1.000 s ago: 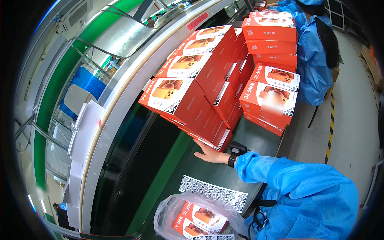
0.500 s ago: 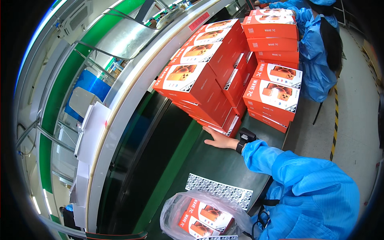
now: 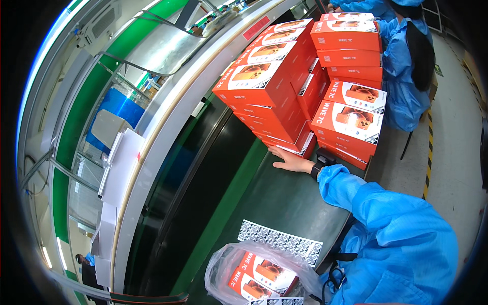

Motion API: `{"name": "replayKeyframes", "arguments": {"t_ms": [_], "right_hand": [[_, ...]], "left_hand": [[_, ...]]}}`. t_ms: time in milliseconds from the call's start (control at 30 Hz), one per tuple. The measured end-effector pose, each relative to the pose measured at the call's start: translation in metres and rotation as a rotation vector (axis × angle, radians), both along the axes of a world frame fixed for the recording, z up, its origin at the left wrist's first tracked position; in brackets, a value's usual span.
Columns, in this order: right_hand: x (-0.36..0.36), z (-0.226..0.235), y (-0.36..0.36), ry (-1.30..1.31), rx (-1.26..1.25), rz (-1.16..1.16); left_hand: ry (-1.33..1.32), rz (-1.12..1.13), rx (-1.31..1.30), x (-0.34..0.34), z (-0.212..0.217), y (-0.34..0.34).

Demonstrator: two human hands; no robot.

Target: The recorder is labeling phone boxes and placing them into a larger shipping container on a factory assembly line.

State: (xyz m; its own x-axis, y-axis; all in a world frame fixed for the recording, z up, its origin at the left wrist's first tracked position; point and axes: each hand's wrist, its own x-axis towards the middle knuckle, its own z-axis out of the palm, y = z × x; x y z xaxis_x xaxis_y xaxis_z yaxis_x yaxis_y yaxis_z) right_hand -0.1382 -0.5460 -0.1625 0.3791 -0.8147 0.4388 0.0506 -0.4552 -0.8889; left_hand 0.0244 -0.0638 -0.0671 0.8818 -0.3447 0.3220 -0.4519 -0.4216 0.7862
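My right hand [image 3: 291, 160], with a black band and small dark device at the wrist, lies against the near bottom of a tall stack of red-and-white cartons [image 3: 256, 76]. Its fingers are stretched out and the thumb stands apart; the fingertips touch the lowest carton [image 3: 301, 146]. The hand grips nothing. Right beside this pile stands a second group of the same cartons [image 3: 349, 118], each with an orange device pictured on its white top. Out of sight is my left hand.
Nearer me, a clear plastic bag [image 3: 216, 269] surrounds more cartons [image 3: 264, 274], beside a sheet of black-and-white stickers [image 3: 279, 239]. The dark green surface [image 3: 254, 201] borders a black strip and a curved white rail [image 3: 152, 137]. Another person in blue [image 3: 401, 76] is at the far right.
The tall carton stack has slid right and away, closer to the second group. My right hand has moved along with it, still outstretched against its base.
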Motion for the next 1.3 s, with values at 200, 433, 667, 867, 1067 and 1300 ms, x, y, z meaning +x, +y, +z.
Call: {"name": "replayKeyframes", "arguments": {"t_ms": [200, 433, 667, 867, 1067, 1300], "right_hand": [[0.018, -0.032, 0.003, 0.111, -0.125, -0.122], [0.069, 0.076, 0.195, 0.230, -0.164, 0.264], [0.082, 0.078, 0.281, 0.171, 0.329, 0.904], [0.094, 0.081, 0.311, 0.002, 0.652, 0.777], [0.107, 0.087, 0.339, 0.151, -0.360, 0.545], [0.127, 0.085, 0.345, 0.163, -0.257, 0.757]], "left_hand": [[0.412, -0.014, -0.572, 0.057, -0.136, -0.004], [0.311, -0.209, -0.826, 0.006, -0.044, -0.035], [0.339, -0.420, -0.586, 0.015, -0.045, -0.028], [0.288, -0.442, -0.641, 0.013, -0.044, -0.006], [0.139, -0.414, -0.572, 0.023, -0.052, 0.000], [0.284, -0.294, -0.520, 0.031, -0.062, 0.017]]}}
